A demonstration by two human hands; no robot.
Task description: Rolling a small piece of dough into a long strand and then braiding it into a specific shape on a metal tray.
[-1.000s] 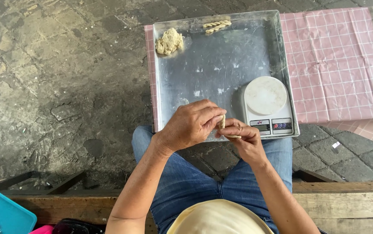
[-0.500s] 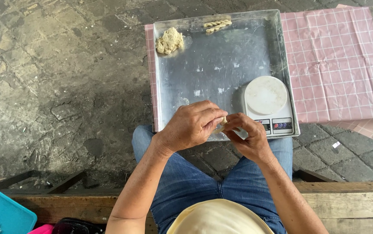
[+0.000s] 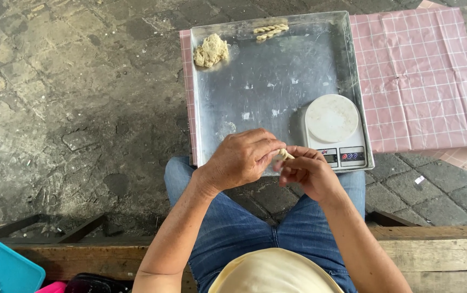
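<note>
At lower centre of the frame, left hand [image 3: 243,159] and right hand [image 3: 309,172] together pinched a dough strip [image 3: 284,154], upright between fingertips.

Most of the dough piece [image 3: 284,154] hidden between both hands, blue tub [image 3: 2,267] cut off at the corner

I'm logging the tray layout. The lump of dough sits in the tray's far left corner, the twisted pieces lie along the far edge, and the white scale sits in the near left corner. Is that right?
Not quite: the white scale sits in the near right corner of the metal tray, as the head view shows. The lump of dough is in the far left corner and the twisted pieces lie along the far edge.
</note>
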